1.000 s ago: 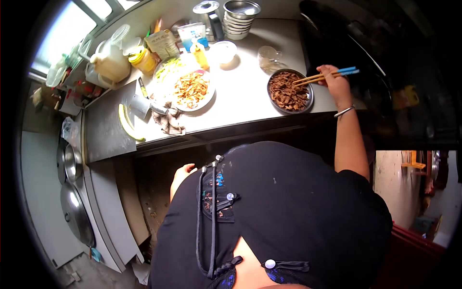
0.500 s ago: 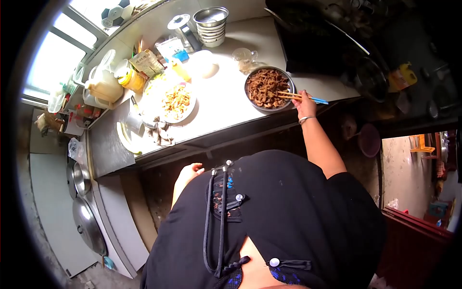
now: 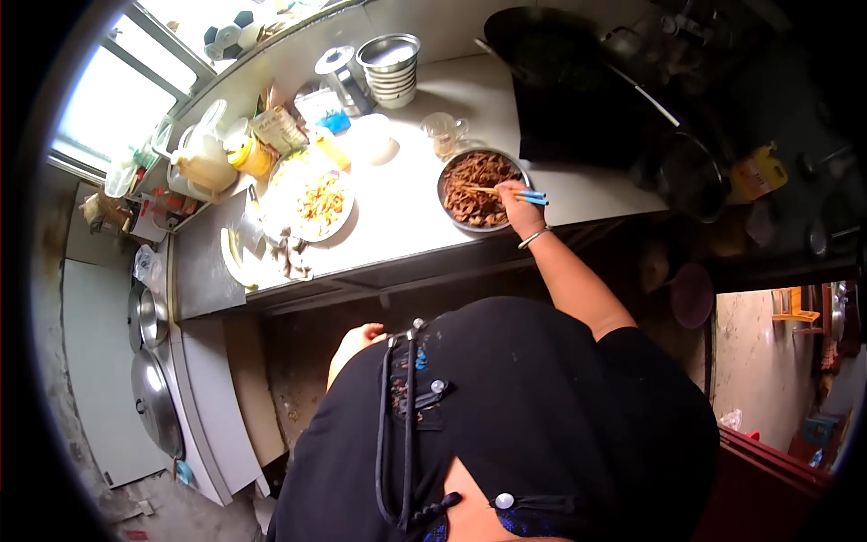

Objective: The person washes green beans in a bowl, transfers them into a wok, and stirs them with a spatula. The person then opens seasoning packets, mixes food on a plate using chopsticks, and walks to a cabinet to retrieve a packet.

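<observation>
My right hand (image 3: 521,206) is closed around a pair of wooden chopsticks (image 3: 484,190) with blue ends. The chopstick tips reach into brown sliced meat (image 3: 479,170) filling a round metal bowl (image 3: 442,202) at the counter's front edge. A bracelet circles my right wrist. My left hand (image 3: 359,339) hangs low beside my body, in front of the counter, away from any dish. Its fingers are loosely bent with nothing seen in them, and part of it is hidden by my black shirt.
Left of the bowl stands a white plate of chopped food (image 3: 321,206). A cleaver (image 3: 254,219) lies near it. Behind are a glass mug (image 3: 442,131), stacked bowls (image 3: 392,77) and jugs (image 3: 207,168). A dark wok (image 3: 542,45) sits at the back right.
My right hand has moved left over the bowl, bringing the chopsticks further across the meat. The whole view has shifted slightly. My left hand stays low by my body.
</observation>
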A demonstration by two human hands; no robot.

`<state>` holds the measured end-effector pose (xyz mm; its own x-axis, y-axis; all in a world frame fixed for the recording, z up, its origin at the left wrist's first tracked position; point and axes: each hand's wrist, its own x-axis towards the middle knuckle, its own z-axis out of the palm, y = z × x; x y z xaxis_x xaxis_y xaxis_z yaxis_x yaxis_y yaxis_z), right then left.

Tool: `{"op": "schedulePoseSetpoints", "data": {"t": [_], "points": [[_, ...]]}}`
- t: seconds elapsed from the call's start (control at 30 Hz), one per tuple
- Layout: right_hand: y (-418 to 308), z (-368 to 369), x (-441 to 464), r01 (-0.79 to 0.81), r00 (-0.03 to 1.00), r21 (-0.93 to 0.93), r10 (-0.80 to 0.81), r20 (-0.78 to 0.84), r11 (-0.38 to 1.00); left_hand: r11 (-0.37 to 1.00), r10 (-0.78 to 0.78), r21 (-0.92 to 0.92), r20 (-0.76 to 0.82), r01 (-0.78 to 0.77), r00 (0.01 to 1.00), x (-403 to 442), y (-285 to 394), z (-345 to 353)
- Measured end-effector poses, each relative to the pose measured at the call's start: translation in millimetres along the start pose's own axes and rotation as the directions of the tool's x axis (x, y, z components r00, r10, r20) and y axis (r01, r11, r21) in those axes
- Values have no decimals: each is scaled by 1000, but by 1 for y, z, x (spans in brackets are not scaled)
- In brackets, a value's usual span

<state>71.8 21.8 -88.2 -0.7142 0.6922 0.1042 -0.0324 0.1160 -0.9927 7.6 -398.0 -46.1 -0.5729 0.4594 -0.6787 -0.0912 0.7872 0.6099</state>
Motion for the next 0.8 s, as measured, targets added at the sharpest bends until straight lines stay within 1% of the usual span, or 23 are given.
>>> {"op": "schedulePoseSetpoints", "data": {"t": [0.03, 0.07, 0.1, 0.13, 0.2, 0.23, 0.27, 0.3, 0.33, 0.37, 0.4, 0.47, 0.5, 0.57, 0.6, 0.67, 0.7, 0.73, 0.77, 0.8], "points": [[-2, -5, -1, -7, 999, -6, 6, -49, 1000, 989, -53, -136, 0, 53, 999, -6, 2, 4], [3, -15, 4, 19, 998, -106, -25, -61, 994, 957, -108, -270, 9, 106, 994, -9, 2, 7], [0, -21, 5, 46, 994, -173, -62, -88, 984, 955, -109, -277, 14, 109, 994, 4, -20, 8], [-4, -27, 5, 68, 989, -239, -96, -111, 969, 993, -114, -43, -2, 114, 993, 1, -9, 8], [-12, -43, 10, -5, 995, -159, -12, -103, 987, 950, -87, -301, -17, 78, 996, 17, -43, 14], [-20, -46, 13, 35, 993, -28, -38, -115, 999, 981, -36, -191, -54, 25, 998, 23, -44, 15], [-28, -57, 16, 22, 992, -105, -34, -122, 994, 995, 62, -78, -63, -67, 996, 27, -47, 14], [-32, -64, 20, -15, 987, -28, 10, -161, 999, 997, 72, -4, -96, -73, 993, 22, -32, 15], [-48, -71, 20, -29, 978, -31, 22, -207, 999, 995, 85, 70, -125, -76, 989, 19, -15, 17], [-47, -79, 27, -48, 974, -10, 45, -224, 999, 987, 88, 144, -140, -67, 986, 16, 5, 16], [-51, -85, 30, -121, 963, -39, 108, -246, 992, 974, 96, 218, -153, -61, 984, 15, 24, 16], [-42, -87, 38, -196, 935, 25, 195, -295, 980, 949, 145, 302, -152, -94, 978, 25, 48, 16], [-36, -83, 40, -201, 936, 24, 199, -289, 979, 945, 181, 301, -167, -125, 969, 33, 57, 18], [-21, -73, 40, -285, 909, 176, 324, -262, 942, 925, 232, 341, -157, -168, 960, 36, 94, 25], [-18, -69, 41, -292, 909, 176, 330, -256, 940, 916, 259, 351, -148, -194, 954, 40, 110, 28], [-13, -60, 36, -269, 939, 142, 292, -180, 953, 888, 311, 389, -112, -246, 944, 53, 133, 38], [-21, -57, 31, -282, 940, 164, 306, -152, 945, 890, 303, 387, -111, -240, 946, 61, 142, 43], [-27, -56, 28, -288, 938, 162, 312, -149, 944, 851, 365, 438, -98, -289, 926, 68, 150, 48], [-33, -56, 25, -225, 964, 165, 245, -108, 960, 807, 425, 486, -81, -337, 901, 75, 158, 53], [-41, -56, 21, -162, 982, 170, 176, -67, 972, 810, 420, 481, -80, -334, 904, 79, 165, 58]]}}
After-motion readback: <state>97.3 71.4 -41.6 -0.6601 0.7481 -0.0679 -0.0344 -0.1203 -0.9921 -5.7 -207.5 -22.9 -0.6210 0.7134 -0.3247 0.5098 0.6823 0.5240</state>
